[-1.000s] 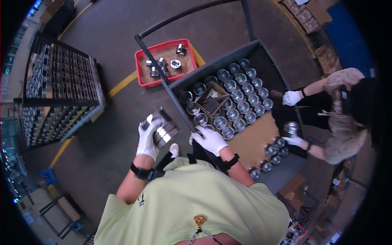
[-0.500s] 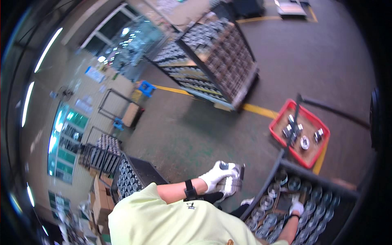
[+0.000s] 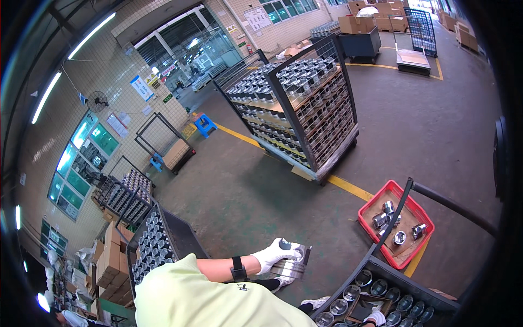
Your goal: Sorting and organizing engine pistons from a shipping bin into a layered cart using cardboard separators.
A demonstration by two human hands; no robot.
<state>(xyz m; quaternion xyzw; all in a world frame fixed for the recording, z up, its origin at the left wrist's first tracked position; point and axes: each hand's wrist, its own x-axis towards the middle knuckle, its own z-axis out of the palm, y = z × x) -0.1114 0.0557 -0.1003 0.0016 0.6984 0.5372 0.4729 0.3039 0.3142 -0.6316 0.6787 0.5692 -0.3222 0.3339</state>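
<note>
My left hand (image 3: 274,256), in a white glove, is closed around a shiny silver piston (image 3: 290,268) held out over the floor, its ring grooves and round pin hole in view. My right hand (image 3: 376,317), also gloved in white, is low in the dark metal cart (image 3: 364,268) at the lower right, among upright pistons (image 3: 379,287) standing in rows. It is beside a dark gap edged with brown board (image 3: 357,311). The picture's lower edge cuts off part of this hand, and whether its fingers grip anything is unclear.
Past the cart's bar (image 3: 452,204), a red basket (image 3: 364,220) on the floor holds several loose pistons. A tall rack cart (image 3: 313,147) stacked with pistons stands ahead. Another piston-filled cart (image 3: 182,231) is at my left, near cardboard boxes (image 3: 111,256). A blue stool (image 3: 205,125) stands farther off.
The view has tilted up and sharpened, showing more of the far hall. My left hand still grips the piston; my right hand and the cart sit lower in the picture.
</note>
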